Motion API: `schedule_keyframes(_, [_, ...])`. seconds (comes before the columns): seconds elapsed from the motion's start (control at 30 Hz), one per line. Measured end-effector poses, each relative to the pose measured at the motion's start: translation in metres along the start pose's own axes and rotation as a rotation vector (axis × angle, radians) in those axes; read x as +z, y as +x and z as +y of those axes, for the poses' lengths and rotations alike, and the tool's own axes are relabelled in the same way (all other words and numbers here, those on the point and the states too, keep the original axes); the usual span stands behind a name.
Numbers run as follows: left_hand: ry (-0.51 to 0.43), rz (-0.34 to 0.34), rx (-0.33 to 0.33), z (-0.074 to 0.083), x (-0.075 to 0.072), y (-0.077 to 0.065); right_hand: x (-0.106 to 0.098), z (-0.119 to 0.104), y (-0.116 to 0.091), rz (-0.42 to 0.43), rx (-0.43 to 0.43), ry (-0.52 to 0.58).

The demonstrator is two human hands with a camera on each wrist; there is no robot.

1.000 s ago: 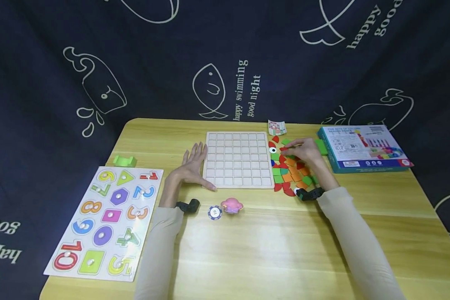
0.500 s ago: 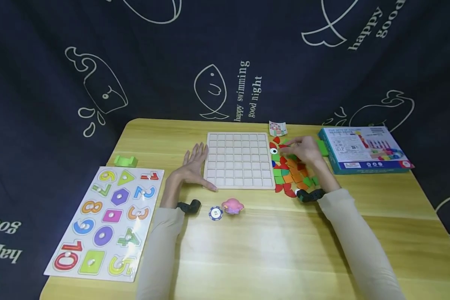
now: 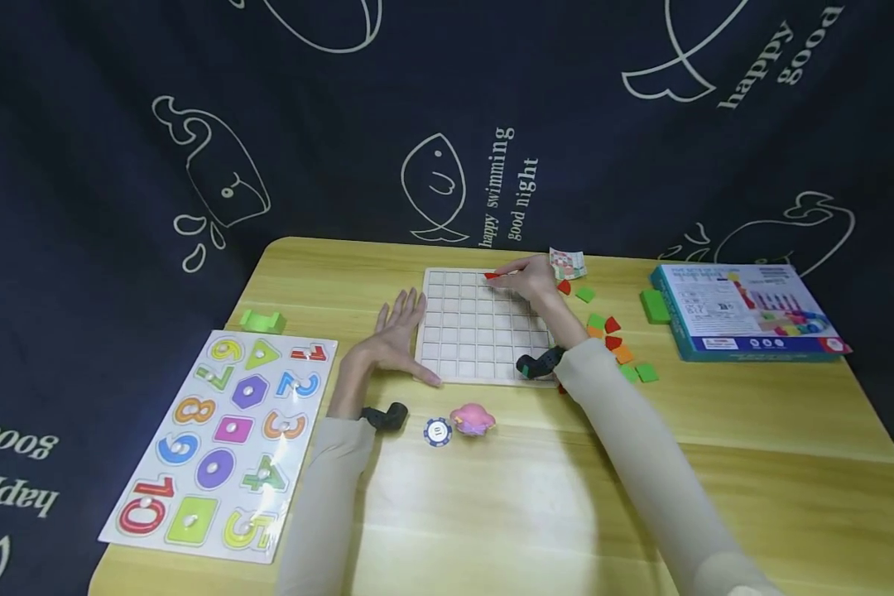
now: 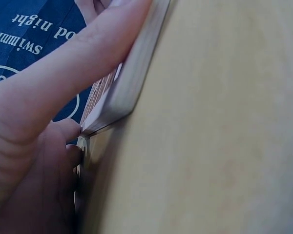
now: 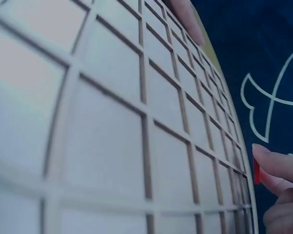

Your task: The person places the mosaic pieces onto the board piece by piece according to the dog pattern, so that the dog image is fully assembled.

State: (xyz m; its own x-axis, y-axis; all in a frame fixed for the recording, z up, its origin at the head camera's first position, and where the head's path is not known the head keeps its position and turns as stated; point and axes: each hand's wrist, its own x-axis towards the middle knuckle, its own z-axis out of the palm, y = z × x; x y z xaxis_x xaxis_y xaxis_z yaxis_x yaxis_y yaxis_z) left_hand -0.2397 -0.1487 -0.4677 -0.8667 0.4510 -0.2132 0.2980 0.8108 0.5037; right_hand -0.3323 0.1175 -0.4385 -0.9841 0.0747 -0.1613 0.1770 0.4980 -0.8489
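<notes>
A pale wooden board with a square grid (image 3: 454, 329) lies on the table. My left hand (image 3: 396, 343) rests at its left edge, fingers spread and fairly straight. In the left wrist view the thumb (image 4: 83, 58) lies along the board's side. Over the board's far edge, right of the middle, my right hand (image 3: 534, 283) pinches a small red piece (image 3: 492, 276) between thumb and fingertips. The right wrist view shows this red piece (image 5: 256, 170) edge-on, beside the board's rim. Right of the board, loose green tiles (image 3: 646, 372), orange tiles and red pieces lie scattered, some hidden by the right arm.
A number-and-shape puzzle board (image 3: 223, 397) lies at left, a green block (image 3: 262, 322) behind it. In front are a poker chip (image 3: 438, 432) and a pink toy (image 3: 473, 420). A printed paper (image 3: 568, 264), another green block (image 3: 655, 307) and a flat box (image 3: 752, 310) are at right.
My right hand has moved left from the pile of pieces to the grid board's far edge, with a red piece in its fingers. My left hand stays at the board's left edge.
</notes>
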Motion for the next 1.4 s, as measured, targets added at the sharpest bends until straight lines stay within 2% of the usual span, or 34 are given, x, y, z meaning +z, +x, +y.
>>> schedule_keyframes(0.17, [0.011, 0.003, 0.004, 0.001, 0.001, 0.001, 0.009, 0.001, 0.003, 0.049, -0.023, -0.030])
schedule_keyframes(0.4, [0.027, 0.001, -0.009, 0.000, 0.002, 0.001, 0.007, 0.005, 0.005, -0.067, 0.033, 0.054])
schedule_keyframes(0.47, [0.027, 0.002, -0.010, 0.000, 0.002, 0.000, 0.008, 0.006, 0.006, -0.071, 0.033, 0.054])
schedule_keyframes(0.7, [0.020, 0.005, -0.021, 0.000, 0.002, -0.002, 0.018, 0.003, 0.009, 0.003, 0.025, 0.011])
schedule_keyframes(0.8, [0.023, 0.008, -0.017, 0.000, 0.002, -0.002, 0.021, 0.003, 0.010, 0.009, 0.032, 0.005])
schedule_keyframes(1.27, [0.027, 0.013, -0.005, 0.003, -0.001, 0.000, 0.012, 0.002, 0.008, -0.043, 0.039, 0.025])
schedule_keyframes(1.4, [0.022, 0.003, -0.012, 0.002, 0.000, 0.000, 0.000, 0.005, 0.003, -0.072, 0.003, 0.025])
